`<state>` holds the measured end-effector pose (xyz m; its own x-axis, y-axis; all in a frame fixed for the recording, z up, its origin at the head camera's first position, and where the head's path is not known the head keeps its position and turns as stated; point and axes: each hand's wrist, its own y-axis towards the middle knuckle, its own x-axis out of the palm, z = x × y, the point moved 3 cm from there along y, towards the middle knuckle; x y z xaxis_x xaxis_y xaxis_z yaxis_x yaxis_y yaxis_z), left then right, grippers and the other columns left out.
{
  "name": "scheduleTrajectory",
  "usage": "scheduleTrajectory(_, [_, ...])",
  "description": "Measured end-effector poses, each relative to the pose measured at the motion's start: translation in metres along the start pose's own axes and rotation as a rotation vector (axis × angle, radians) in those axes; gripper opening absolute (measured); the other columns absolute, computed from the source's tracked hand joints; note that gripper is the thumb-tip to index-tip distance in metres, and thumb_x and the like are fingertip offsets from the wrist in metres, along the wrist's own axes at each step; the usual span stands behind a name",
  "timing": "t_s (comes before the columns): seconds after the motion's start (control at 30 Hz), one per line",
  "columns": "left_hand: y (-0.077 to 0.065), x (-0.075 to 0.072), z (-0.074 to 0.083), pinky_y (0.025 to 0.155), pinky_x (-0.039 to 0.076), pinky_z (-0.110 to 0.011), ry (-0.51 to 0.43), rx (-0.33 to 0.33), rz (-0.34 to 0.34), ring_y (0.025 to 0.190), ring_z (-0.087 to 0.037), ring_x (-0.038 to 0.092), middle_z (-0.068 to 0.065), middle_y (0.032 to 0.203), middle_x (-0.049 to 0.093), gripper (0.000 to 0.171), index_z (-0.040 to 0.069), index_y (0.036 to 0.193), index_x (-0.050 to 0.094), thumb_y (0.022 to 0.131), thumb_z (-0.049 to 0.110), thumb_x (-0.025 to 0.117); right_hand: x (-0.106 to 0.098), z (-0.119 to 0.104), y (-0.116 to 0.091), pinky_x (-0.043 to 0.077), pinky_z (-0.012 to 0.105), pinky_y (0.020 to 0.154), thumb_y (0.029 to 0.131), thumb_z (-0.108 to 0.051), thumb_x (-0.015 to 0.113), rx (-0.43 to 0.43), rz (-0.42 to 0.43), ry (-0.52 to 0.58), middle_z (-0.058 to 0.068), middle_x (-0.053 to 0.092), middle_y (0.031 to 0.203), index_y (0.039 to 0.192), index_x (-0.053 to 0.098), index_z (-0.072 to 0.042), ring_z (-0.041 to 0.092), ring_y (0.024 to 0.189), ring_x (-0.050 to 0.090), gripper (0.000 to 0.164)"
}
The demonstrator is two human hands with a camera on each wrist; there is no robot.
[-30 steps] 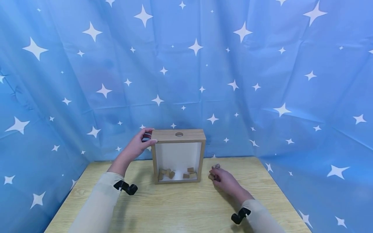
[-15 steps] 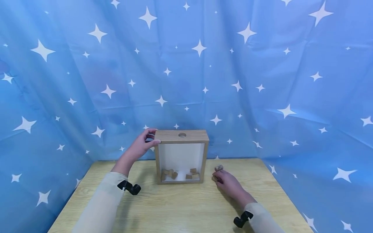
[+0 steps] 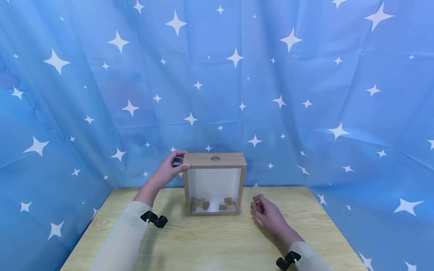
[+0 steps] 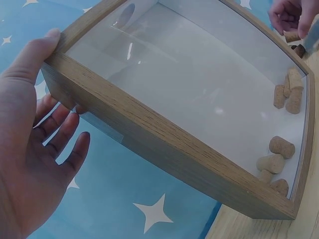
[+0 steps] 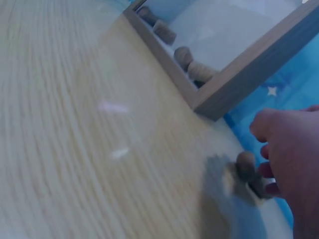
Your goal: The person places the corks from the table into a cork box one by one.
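My left hand (image 3: 171,168) grips the upper left corner of an upright wooden box (image 3: 215,161). It has a clear front and a round hole in its top. In the left wrist view the thumb (image 4: 40,52) lies on the corner, with the fingers bent at the back. Several corks (image 4: 293,102) lie inside, along the bottom. On the table to the right of the box, my right hand (image 3: 269,214) curls its fingers and thumb round a cork (image 3: 253,205). A second, darker cork (image 4: 299,50) is close beneath the fingers.
The box stands on a light wood table (image 3: 203,241) near its far edge. A blue curtain (image 3: 152,82) with white stars hangs behind and at both sides. Each cream sleeve (image 3: 118,237) carries a black camera mount (image 3: 154,219) at the wrist.
The whole scene has shifted slightly right and down in the head view. The right hand's fingers have come over the farther cork, now mostly covered. The left hand keeps its grip.
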<state>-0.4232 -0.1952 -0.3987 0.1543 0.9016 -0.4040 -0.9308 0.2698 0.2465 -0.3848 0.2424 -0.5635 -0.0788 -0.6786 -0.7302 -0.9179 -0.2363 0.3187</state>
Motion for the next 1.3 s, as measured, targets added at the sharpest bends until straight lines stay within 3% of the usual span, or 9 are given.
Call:
scheduleTrajectory(0.23, [0.001,0.000,-0.002,0.112,0.050,-0.059,0.000,-0.006,0.006,0.142,-0.041,0.049,-0.015,0.158,0.047,0.073,0.018,0.163,0.047,0.104,0.047,0.079,-0.009,-0.010,0.004,0.054,0.028,0.069,0.099,-0.004,0.079,-0.002,0.035,0.089,-0.005,0.063,0.092,0.129,0.063,-0.013,0.013,0.080,0.060,0.035])
scheduleTrajectory(0.47, [0.001,0.000,-0.004,0.112,0.048,-0.059,-0.001,0.015,-0.001,0.142,-0.045,0.048,-0.020,0.153,0.048,0.070,0.014,0.163,0.047,0.106,0.042,0.077,-0.024,-0.023,0.010,0.052,0.028,0.068,0.099,0.001,0.074,-0.019,0.106,0.151,0.000,0.066,0.096,0.136,0.063,-0.008,0.013,0.078,0.059,0.039])
scheduleTrajectory(0.73, [0.000,0.000,-0.003,0.112,0.048,-0.059,0.003,0.012,-0.002,0.142,-0.044,0.049,-0.020,0.154,0.048,0.072,0.014,0.164,0.046,0.106,0.043,0.077,-0.041,-0.036,0.017,0.052,0.027,0.068,0.102,0.003,0.070,0.015,0.124,0.197,0.005,0.065,0.099,0.142,0.064,-0.004,0.016,0.080,0.060,0.042])
scheduleTrajectory(1.3, [0.000,-0.001,-0.002,0.113,0.047,-0.060,-0.006,0.006,-0.007,0.143,-0.041,0.048,-0.018,0.159,0.045,0.073,0.015,0.164,0.046,0.105,0.044,0.077,-0.082,-0.071,0.034,0.052,0.030,0.067,0.103,0.003,0.065,-0.134,0.271,0.200,0.004,0.066,0.100,0.143,0.070,-0.008,0.017,0.081,0.060,0.042])
